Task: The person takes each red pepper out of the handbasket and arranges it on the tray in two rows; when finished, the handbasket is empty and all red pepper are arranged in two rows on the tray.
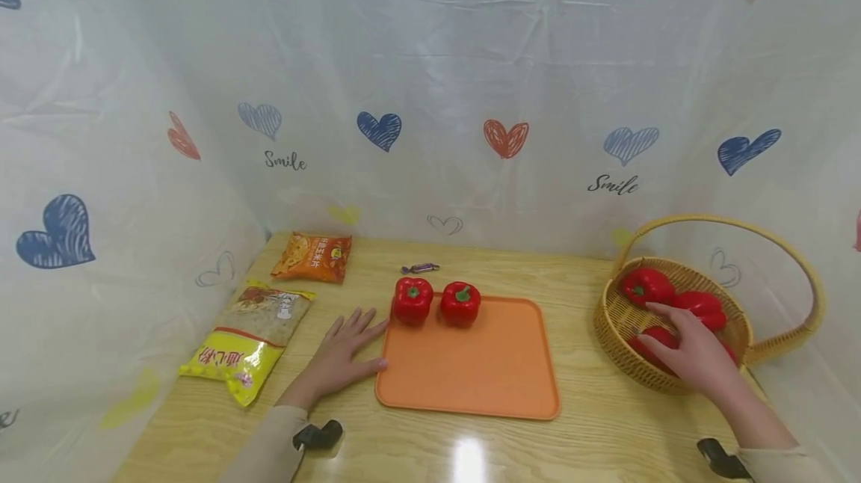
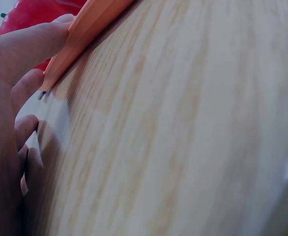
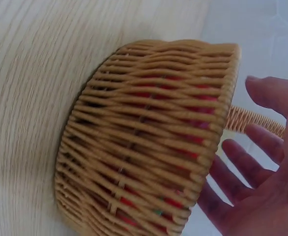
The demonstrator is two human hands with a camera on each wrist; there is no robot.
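My left hand [image 1: 344, 357] lies spread on the table, its thumb and a fingertip at the left edge of an orange tray [image 1: 471, 371]. Two red bell peppers, one [image 1: 412, 302] at the tray's far left corner and another [image 1: 460, 305] beside it, stand stem up. Over the near side of a wicker basket [image 1: 615, 348] hovers my right hand [image 1: 702, 360], thumb and fingers apart and loosely bent. In the right wrist view, no object shows in that hand [image 3: 269, 172]. Several red peppers lie in the basket, including one [image 1: 647, 286] at the back; the hand partly hides others.
An orange snack bag [image 1: 312, 257] and a yellow-and-clear food bag [image 1: 252, 333] lie on the left of the wooden table. A small purple wrapped candy [image 1: 420, 268] is behind the tray. The basket's tall handle [image 1: 807, 281] leans right, near the heart-printed curtain [image 1: 437, 191].
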